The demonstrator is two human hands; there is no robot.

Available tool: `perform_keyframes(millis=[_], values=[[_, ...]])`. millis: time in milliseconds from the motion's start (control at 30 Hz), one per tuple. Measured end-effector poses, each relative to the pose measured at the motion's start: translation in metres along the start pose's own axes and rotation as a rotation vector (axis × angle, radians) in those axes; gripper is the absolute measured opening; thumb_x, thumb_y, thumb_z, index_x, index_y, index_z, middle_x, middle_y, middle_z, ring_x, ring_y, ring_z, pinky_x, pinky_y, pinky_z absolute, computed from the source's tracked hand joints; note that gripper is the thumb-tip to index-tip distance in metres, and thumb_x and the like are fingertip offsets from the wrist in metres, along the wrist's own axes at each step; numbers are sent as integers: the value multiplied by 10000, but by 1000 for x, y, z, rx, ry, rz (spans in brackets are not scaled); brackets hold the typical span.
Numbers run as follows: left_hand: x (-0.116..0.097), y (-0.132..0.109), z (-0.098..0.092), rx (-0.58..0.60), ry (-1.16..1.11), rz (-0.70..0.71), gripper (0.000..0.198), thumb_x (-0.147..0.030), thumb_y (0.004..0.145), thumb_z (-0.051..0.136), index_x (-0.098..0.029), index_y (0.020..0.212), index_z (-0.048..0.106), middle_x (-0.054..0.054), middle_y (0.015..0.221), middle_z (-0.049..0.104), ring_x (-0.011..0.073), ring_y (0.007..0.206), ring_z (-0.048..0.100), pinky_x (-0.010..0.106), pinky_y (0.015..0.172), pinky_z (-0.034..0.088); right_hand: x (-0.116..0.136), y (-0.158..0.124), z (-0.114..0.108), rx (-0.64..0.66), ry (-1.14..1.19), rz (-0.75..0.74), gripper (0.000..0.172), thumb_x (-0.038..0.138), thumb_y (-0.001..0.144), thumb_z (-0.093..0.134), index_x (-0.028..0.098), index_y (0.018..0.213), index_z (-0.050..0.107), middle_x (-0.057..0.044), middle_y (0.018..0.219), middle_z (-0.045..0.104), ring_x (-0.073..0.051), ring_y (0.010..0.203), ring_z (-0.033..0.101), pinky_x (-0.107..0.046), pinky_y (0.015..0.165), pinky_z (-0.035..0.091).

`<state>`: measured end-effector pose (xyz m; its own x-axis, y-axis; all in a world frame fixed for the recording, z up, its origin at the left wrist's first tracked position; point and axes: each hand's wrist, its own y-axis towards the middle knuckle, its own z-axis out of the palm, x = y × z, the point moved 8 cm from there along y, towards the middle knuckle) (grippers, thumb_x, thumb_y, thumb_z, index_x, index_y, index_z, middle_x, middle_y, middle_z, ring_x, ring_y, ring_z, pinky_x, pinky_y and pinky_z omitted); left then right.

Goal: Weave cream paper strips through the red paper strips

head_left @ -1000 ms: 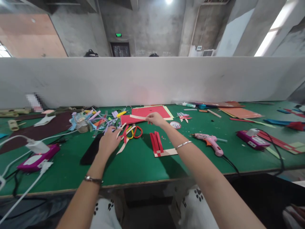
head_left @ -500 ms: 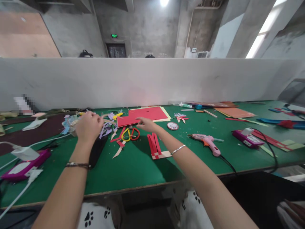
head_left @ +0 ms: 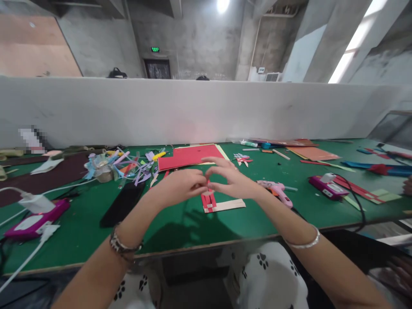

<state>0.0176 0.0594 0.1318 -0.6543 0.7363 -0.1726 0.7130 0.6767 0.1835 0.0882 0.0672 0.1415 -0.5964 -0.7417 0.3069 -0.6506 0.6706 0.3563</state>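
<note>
Over the middle of the green table, my left hand (head_left: 182, 185) has its fingers closed at the fingertips, above the red and cream woven strips (head_left: 210, 206). Whatever those fingers pinch is too small to name. My right hand (head_left: 230, 178) meets it from the right, thumb and fingers curved and apart, the fingertips close to my left hand. A cream strip extends right from the woven piece, and its upper part is hidden behind the hands. Red card sheets (head_left: 196, 155) lie behind them.
Left of the hands are a black phone (head_left: 122, 205), a jar (head_left: 104, 172) and purple paper scraps (head_left: 146, 174). A pink glue gun (head_left: 280, 193) and purple power strip (head_left: 328, 187) lie to the right. Another person's hand (head_left: 408, 185) shows at the right edge.
My left hand has moved right from near the jar to the middle. My right hand has shifted right and down, and the two hands now meet above the woven strips.
</note>
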Motion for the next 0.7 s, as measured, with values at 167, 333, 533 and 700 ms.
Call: perform_keyframes(millis=[167,333,533,700], values=[[-12,0,4,-178,-194,72,270,-301,841,397,-146,693,562,-3,682,525,101,607,478,202,555,355,-16,-22,26,155,552,63,189,311,802,438,167,728,537,-34,848,575,-128,822,530,-308,790,401],[-4,6,5,-297,-205,38,245,-314,840,397,-157,769,570,13,780,530,112,667,502,219,608,396,-34,-27,37,-14,888,89,203,358,746,524,167,703,578,-42,1033,543,-133,937,508,-284,843,369],[-17,2,63,-324,120,-26,298,-364,825,410,-214,1039,552,80,1028,509,215,936,491,349,784,392,-124,-53,39,-831,1434,392,175,406,607,648,239,619,594,46,869,638,-113,843,560,-214,691,419],[-19,2,125,-63,184,-43,396,-468,797,431,-268,1132,499,79,1191,470,245,1029,443,416,871,322,-160,-69,39,-1079,1618,481,112,326,646,627,239,604,570,65,702,640,-89,676,575,-192,545,427]])
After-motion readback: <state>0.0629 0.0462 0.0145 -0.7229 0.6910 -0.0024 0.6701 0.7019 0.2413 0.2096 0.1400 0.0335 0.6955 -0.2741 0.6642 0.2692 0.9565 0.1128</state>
